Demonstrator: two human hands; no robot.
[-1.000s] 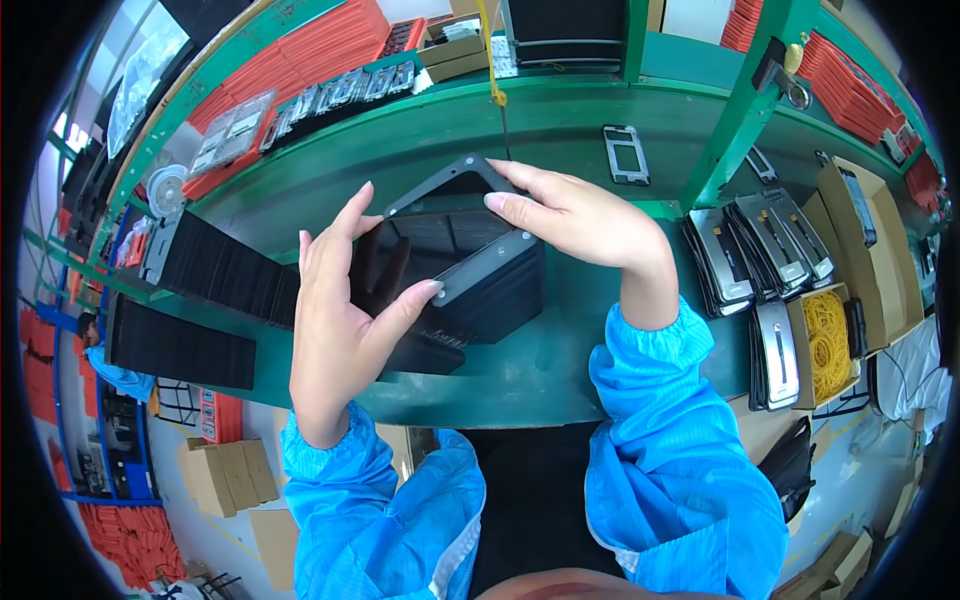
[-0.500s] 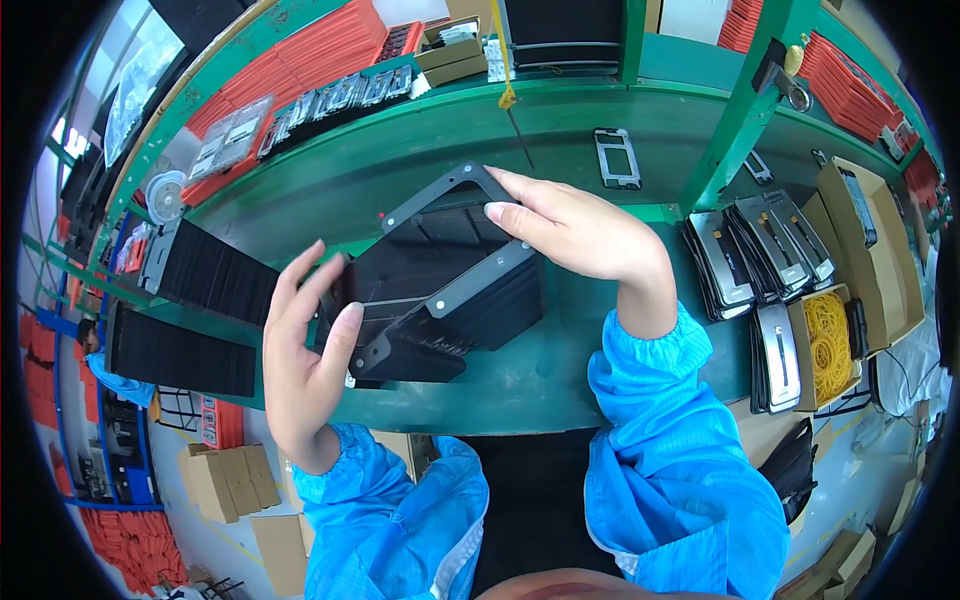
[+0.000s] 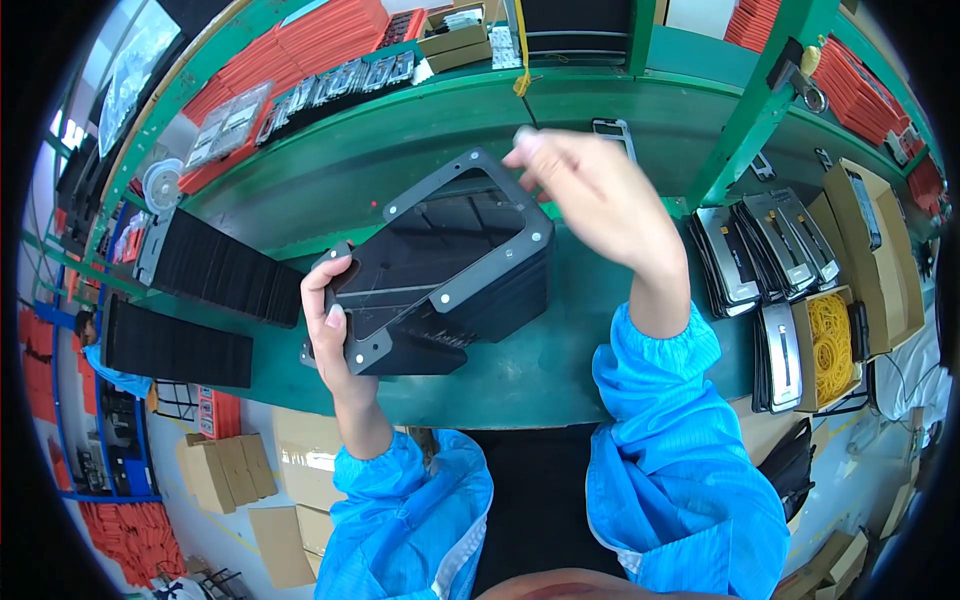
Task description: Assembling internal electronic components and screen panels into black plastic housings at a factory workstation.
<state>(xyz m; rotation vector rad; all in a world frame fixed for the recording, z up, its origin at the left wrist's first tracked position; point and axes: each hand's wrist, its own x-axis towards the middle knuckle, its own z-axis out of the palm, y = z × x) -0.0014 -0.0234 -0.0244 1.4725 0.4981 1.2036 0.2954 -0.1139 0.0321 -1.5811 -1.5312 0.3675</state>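
A tall stack of black rectangular trays (image 3: 522, 285) stands tilted across the middle of the green bench. The topmost tray has a frame-like rim with pale round dots and a glossy dark inside. My left hand (image 3: 338, 325) is wrapped round the near left end of the stack, thumb and fingers closed on the rim. My right hand (image 3: 605, 195) is raised just beyond the far right corner, apart from the rim. Its fingers are bent and blurred by motion, and nothing shows in them.
Two more black stacks, one farther (image 3: 225, 265) and one nearer (image 3: 180, 342), stand at the left. On the right lie silver-black panels (image 3: 725, 255), a box of yellow rubber bands (image 3: 828, 340) and an open carton (image 3: 890, 270). A green post (image 3: 750, 120) rises at the back right.
My right hand has left the top tray's far corner and lifted away to the right. My left hand has closed round the near left end, where it was spread before.
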